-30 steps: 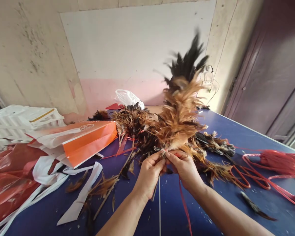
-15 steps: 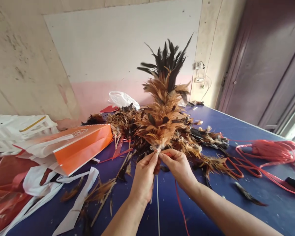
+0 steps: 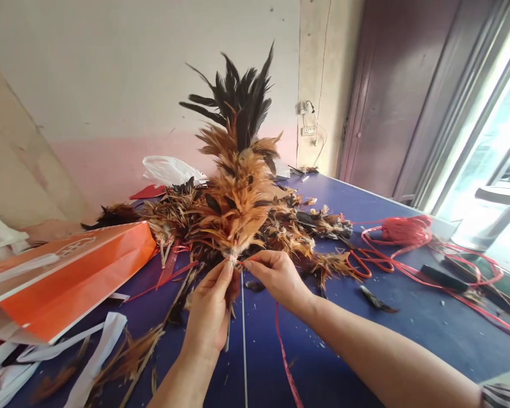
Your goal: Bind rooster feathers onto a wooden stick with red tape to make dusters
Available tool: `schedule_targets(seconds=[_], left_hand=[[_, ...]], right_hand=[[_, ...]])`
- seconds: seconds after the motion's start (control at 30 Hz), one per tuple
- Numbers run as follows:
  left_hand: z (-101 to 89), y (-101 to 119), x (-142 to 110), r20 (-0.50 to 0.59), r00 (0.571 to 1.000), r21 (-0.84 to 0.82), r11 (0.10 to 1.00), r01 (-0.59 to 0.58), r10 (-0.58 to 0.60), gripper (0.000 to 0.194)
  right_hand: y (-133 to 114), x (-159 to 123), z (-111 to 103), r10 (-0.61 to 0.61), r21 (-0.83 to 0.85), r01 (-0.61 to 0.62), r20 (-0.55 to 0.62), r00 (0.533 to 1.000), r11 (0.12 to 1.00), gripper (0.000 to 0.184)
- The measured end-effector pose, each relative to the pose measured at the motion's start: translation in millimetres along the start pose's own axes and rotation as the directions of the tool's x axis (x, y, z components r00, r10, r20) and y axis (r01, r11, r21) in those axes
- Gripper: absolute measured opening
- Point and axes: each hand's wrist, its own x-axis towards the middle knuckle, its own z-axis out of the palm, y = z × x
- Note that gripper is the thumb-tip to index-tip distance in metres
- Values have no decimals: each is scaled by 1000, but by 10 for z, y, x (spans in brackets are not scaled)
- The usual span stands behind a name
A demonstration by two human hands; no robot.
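Observation:
A feather duster [image 3: 238,187] of brown feathers with black ones at its tip stands upright in front of me. My left hand [image 3: 212,300] is closed round its lower end, the thumb pressed just under the lowest feathers. Close beside it, my right hand [image 3: 280,277] pinches a pink plastic string [image 3: 285,357] against the bound base. The string's loose length hangs below my right hand over the blue table [image 3: 348,340]. Most of the stick is hidden by my left hand.
Bunches of brown feathers [image 3: 289,238] lie behind the duster. An orange paper bag [image 3: 85,283] and white strips [image 3: 96,357] are on the left. A tangle of pink string [image 3: 403,229] lies right, near a black-handled tool [image 3: 442,277]. A loose feather [image 3: 376,300] rests closer in.
The view has turned to the right, so everything sits further left. My right hand has drawn slightly away from the left, pulling the string at the duster's base.

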Motion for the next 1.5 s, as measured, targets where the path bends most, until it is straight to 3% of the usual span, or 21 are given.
schedule_targets(seconds=[0.1,0.2,0.3,0.33,0.4,0.47,0.57,0.67,0.8,0.87,0.93,1.0,1.07,1.17,1.23,1.37,1.43,1.5], left_hand=[[-12,1,6,-2,1000,-12,999,31,-31,30],[-46,3,32,30,998,-2,998,55,-55,28],[-86,13,65,61,997,-7,999,48,-48,25],[-97,18,75,72,996,-18,999,45,-44,25],[-112,32,93,93,995,-41,998,51,-47,26],[-119,45,106,103,993,-50,997,67,-62,28],[-121,54,118,98,992,-55,995,89,-83,26],[-120,50,124,89,991,-70,992,109,-102,23],[-129,42,136,96,989,-99,987,125,-116,23],[-137,43,145,90,989,-113,986,126,-116,24],[-143,45,152,77,990,-119,985,127,-118,24],[-145,45,151,69,990,-125,983,132,-124,24],[-142,41,144,71,989,-131,981,140,-131,24],[-136,28,128,71,987,-132,980,152,-143,24],[-131,21,118,56,986,-130,978,163,-156,24],[-121,19,99,54,984,-131,976,174,-168,28],[-117,23,89,66,984,-137,976,172,-165,30],[-116,28,82,65,985,-143,975,169,-161,31]], right_hand=[[-12,1,-11,-9,-19,10,43,999,1000,29],[-62,36,-120,-15,-97,33,184,983,995,31],[-145,133,-452,49,-253,52,376,925,966,31],[-170,174,-614,81,-340,63,393,916,938,31],[-202,251,-978,94,-544,77,280,955,835,28],[-200,296,-1336,54,-751,-5,40,998,661,21],[-128,268,-1718,65,-900,-120,-102,993,419,13],[9,175,-1863,159,-943,-149,-105,982,299,20],[154,100,-1889,233,-941,-210,-149,961,264,19],[141,83,-1903,225,-922,-219,-151,963,319,14],[72,59,-1909,204,-812,-201,-103,973,548,11],[-19,28,-1874,180,-539,-168,-31,983,825,13],[-100,2,-1779,160,-260,-145,38,986,955,18],[-199,-12,-1531,145,-134,-133,85,986,982,20],[-279,-20,-1320,95,-213,-81,60,994,974,16],[-499,-85,-859,-187,-441,187,43,981,878,7],[-588,-120,-634,-210,-346,227,86,974,910,4],[-624,-125,-441,-122,-125,138,128,984,983,4]])
